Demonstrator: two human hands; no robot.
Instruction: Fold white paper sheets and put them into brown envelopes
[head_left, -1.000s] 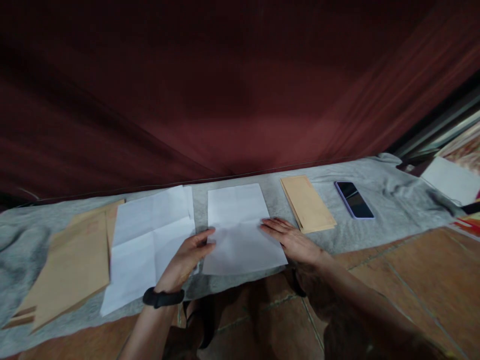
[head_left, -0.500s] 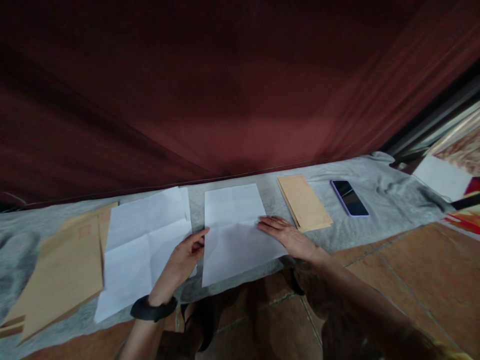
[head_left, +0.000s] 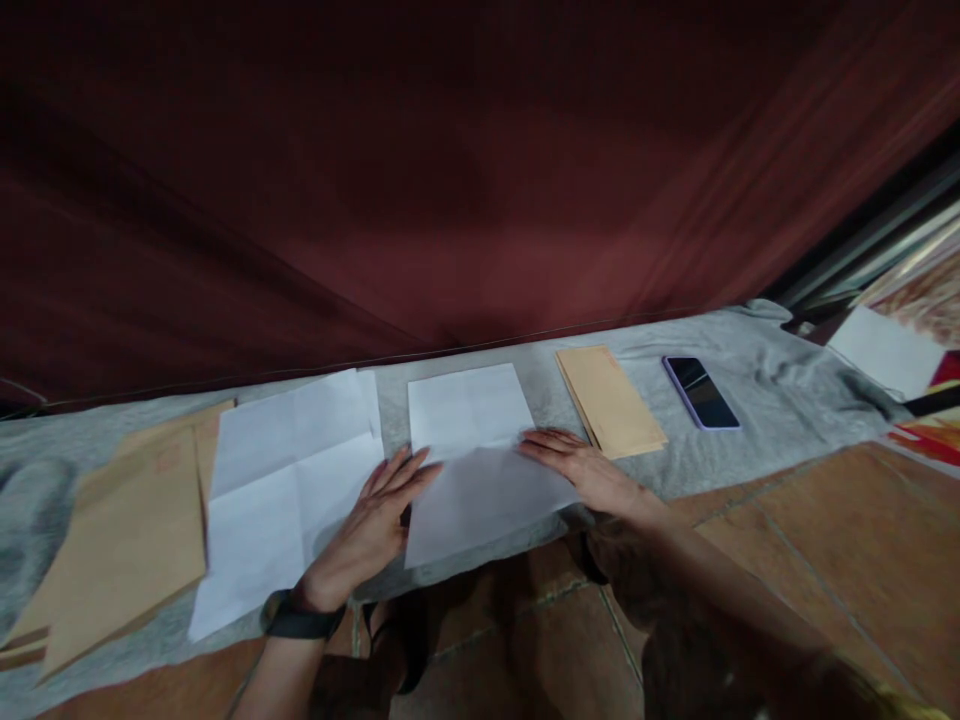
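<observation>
In the middle of the grey cloth lies a white sheet of paper [head_left: 472, 400] with a crease across it. My left hand [head_left: 379, 515], wearing a dark wristband, has its fingers stretched out, the tips over the sheet's left edge. On the right edge rests my right hand [head_left: 581, 468], its fingers extended and lying flat. Neither hand grips anything. To the left are several creased white sheets [head_left: 259, 520], partly under my left hand. A small stack of brown envelopes [head_left: 615, 405] lies just beyond my right hand.
Larger brown envelopes [head_left: 135, 530] lie at the far left. A phone with a purple edge [head_left: 701, 393] is on the right. The grey cloth [head_left: 787, 400] covers a narrow surface against a dark red curtain [head_left: 480, 200]. Tiled floor [head_left: 832, 540] shows below.
My left hand has spread its fingers and moved from beside the sheet onto its left edge. My right hand stays at the right edge, almost unmoved.
</observation>
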